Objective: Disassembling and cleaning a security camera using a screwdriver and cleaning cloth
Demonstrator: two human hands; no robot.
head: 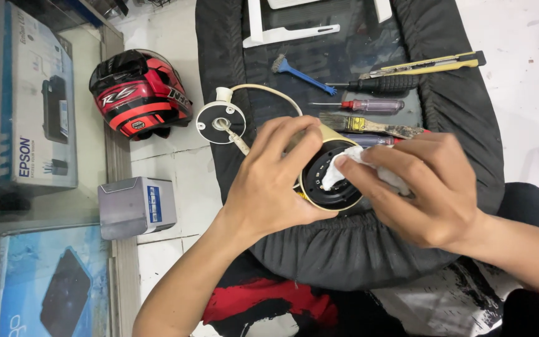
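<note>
Centrally, both forearms reach in from below over a dark padded cushion [357, 256]. Left hand [269, 181], fingers curled, grips the round cream housing [332, 178] resting on the cushion. Right hand [428, 187], fingers pinched closed, presses a crumpled white cloth [360, 163] into its black, ringed interior. Screwdrivers [369, 105] lie beyond.

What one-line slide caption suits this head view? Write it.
Left hand steadies a round cream housing while right hand presses a white cloth inside.

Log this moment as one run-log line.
left hand: grips round cream-and-black housing | right hand: presses white cloth into housing | nearby: screwdrivers, brush on dark cushion
</note>
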